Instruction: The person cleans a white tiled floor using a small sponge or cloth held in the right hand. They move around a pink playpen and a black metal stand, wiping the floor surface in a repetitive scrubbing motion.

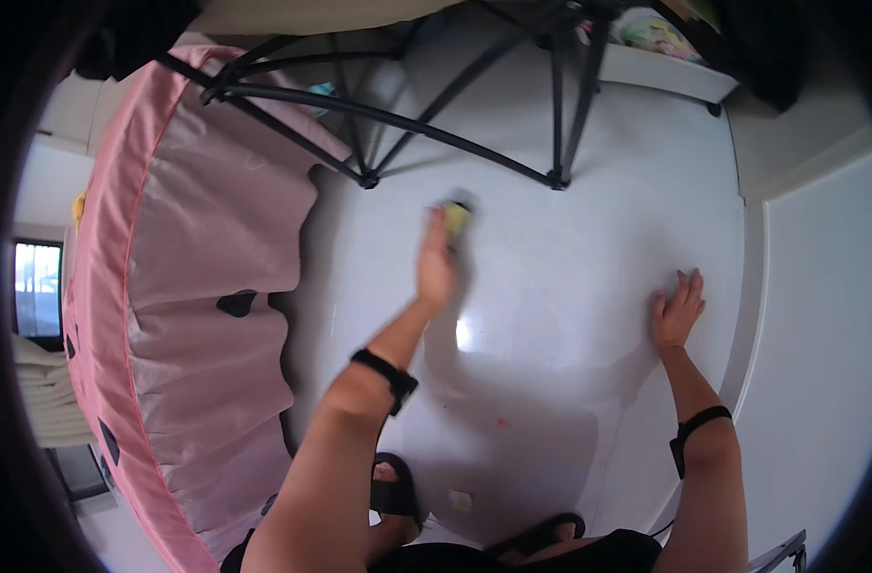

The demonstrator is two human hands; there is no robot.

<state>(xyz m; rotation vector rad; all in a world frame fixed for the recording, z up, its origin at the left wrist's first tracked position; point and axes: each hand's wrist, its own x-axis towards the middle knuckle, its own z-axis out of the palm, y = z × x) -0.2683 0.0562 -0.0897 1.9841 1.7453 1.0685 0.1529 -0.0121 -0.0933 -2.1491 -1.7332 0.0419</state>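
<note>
My left hand [438,269] reaches forward over the glossy white floor [550,258], its fingers closed on a small yellow sponge [457,220] with a dark side. Motion smears the sponge, and its underside is hidden, though it looks pressed to the floor. Over to the right, my right hand [679,310] rests on the floor near the wall with fingers spread, holding nothing. A small red speck [501,421] and a pale square piece [461,500] lie on the floor between my forearms.
The black folding frame [388,116] of a chair stands ahead. Pink fabric drapes [211,220] with a scalloped edge hang along the left. A white wall [818,334] bounds the right; a low white wheeled bin [660,74] stands at the far right. My sandalled foot [393,492] is below.
</note>
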